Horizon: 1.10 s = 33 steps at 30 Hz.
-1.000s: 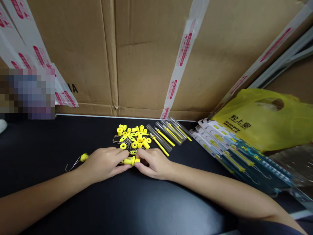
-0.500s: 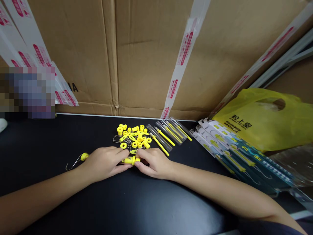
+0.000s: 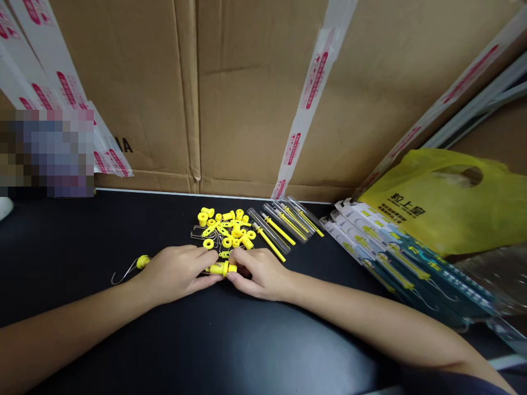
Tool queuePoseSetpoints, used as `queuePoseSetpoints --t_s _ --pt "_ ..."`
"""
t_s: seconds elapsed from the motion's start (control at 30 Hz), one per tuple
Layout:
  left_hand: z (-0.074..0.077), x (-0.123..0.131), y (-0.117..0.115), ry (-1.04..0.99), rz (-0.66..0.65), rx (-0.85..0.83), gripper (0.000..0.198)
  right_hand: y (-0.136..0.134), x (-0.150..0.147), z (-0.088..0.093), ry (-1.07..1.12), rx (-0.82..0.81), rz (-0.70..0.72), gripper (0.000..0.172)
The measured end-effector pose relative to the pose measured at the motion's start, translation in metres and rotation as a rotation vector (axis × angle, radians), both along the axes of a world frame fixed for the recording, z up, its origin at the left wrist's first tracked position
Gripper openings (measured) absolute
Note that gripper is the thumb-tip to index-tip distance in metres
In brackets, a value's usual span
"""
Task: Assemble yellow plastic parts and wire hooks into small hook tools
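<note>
A tubular spring scale with yellow end fittings lies crosswise between my hands, low over the black table. My left hand is wrapped round its tube and hides most of it. Beyond that hand, a yellow cap and a wire hook stick out to the left. With thumb and fingers, my right hand pinches the yellow fitting at the right end. Just behind the hands is a pile of small yellow caps and rings, mixed with wire hooks and yellow tabs.
Several clear tubes with yellow rods lie right of the pile. Farther right are stacked printed boxes and a yellow plastic bag. Large taped cardboard boxes stand along the back edge of the black table.
The view has shifted very slightly. Both hands keep the same hold on the spring scale, with hardly any visible movement.
</note>
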<state>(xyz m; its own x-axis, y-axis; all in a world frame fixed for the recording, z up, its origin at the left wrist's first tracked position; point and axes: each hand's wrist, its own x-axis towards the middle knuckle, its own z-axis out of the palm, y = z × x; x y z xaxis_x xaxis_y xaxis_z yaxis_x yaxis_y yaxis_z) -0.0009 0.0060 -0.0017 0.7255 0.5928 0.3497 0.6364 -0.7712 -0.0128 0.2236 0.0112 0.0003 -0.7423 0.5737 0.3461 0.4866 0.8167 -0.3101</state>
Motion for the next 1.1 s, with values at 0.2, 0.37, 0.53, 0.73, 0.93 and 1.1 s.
queuePoseSetpoints --t_s 0.2,0.37,0.53,0.73,0.93,1.1 --pt "0.0008 0.0009 -0.0001 0.006 0.001 -0.003 0.023 0.0010 -0.0003 -0.0012 -0.001 0.016 0.004 0.016" --pt "0.0011 0.0011 -0.0008 -0.003 -0.001 0.007 0.024 0.0015 0.0000 -0.0011 -0.010 0.032 0.013 0.016" --pt "0.0022 0.0016 -0.0013 -0.011 -0.008 0.009 0.024 0.0009 0.0001 -0.0004 -0.018 0.020 0.008 0.016" --pt "0.0021 0.0017 -0.0010 -0.013 -0.005 0.011 0.025 0.0008 0.0001 -0.0001 -0.020 0.020 0.010 0.016" --pt "0.0030 0.0015 -0.0011 -0.004 -0.005 -0.004 0.025 0.0009 -0.0001 -0.0009 -0.022 0.020 0.011 0.017" --pt "0.0031 0.0017 -0.0010 0.009 0.002 0.014 0.025 0.0011 0.0000 -0.0015 -0.023 0.021 0.008 0.017"
